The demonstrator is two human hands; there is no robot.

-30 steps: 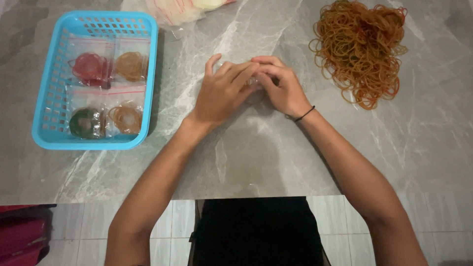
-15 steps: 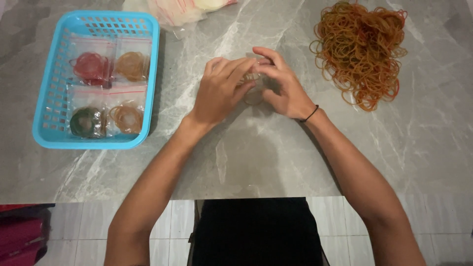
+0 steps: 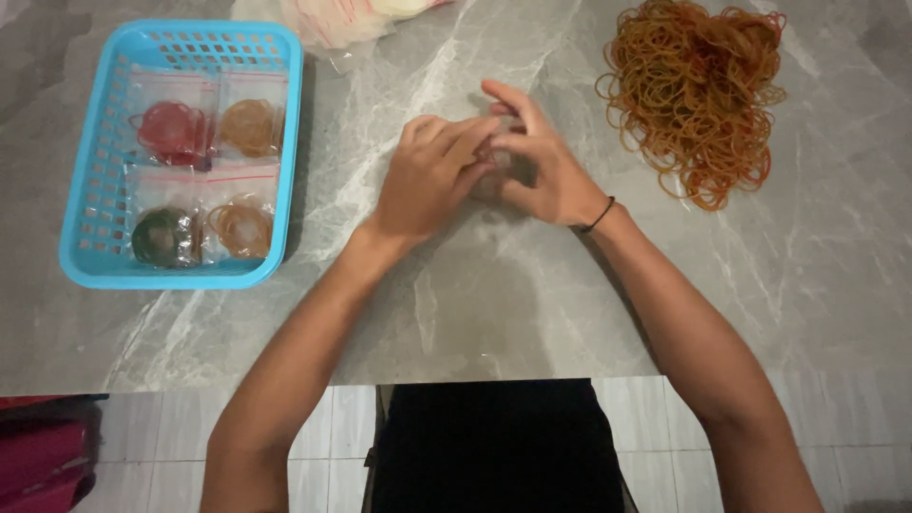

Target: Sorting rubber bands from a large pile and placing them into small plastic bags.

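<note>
Left hand (image 3: 432,176) and right hand (image 3: 541,161) pressed together at upper centre of the frame, fingers curled narrow around a small clear bag (image 3: 496,171), mostly hidden between them; contents impossible to tell. Heap of orange-brown rubber bands (image 3: 698,90) just right of the right hand, nearer it. Blue basket (image 3: 285,142) of filled bags at upper left, well apart
</note>
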